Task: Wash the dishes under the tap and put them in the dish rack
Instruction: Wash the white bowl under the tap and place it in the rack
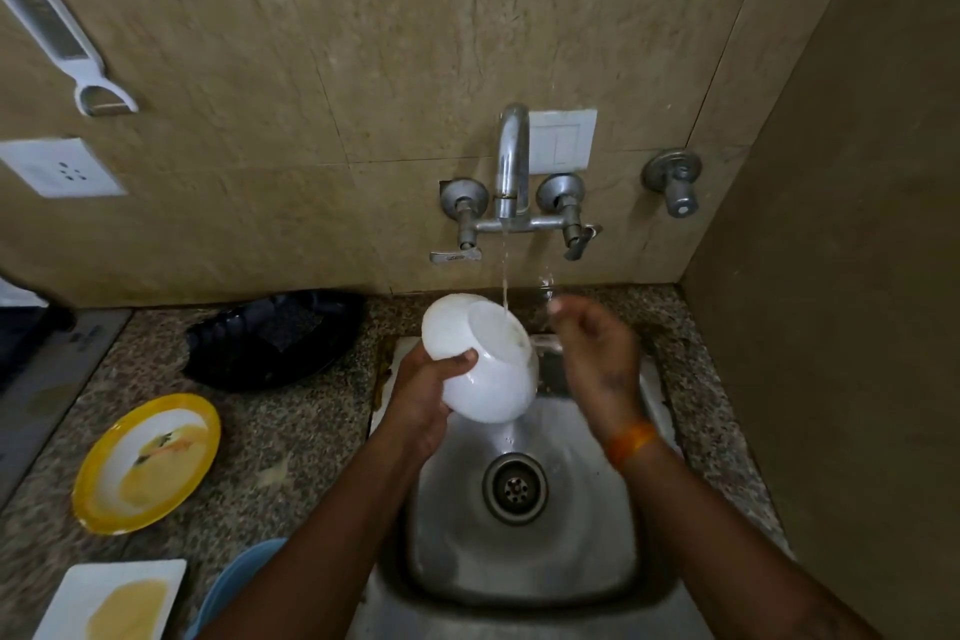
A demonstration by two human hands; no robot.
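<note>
My left hand (423, 392) grips a white bowl (483, 369) tilted on its side above the steel sink (524, 546). A thin stream of water from the wall tap (511, 161) lands on the bowl's upper edge. My right hand (597, 353) hovers just right of the bowl with its fingers loosely bent and blurred, holding nothing; an orange band is on its wrist. A dirty yellow-rimmed plate (148, 463) and a dirty white square plate (109, 600) lie on the counter to the left.
A black dish rack (275, 338) stands on the granite counter left of the sink, against the wall. A blue dish (234, 582) sits at the counter's front edge. A side wall closes off the right. A peeler and a socket hang on the back wall.
</note>
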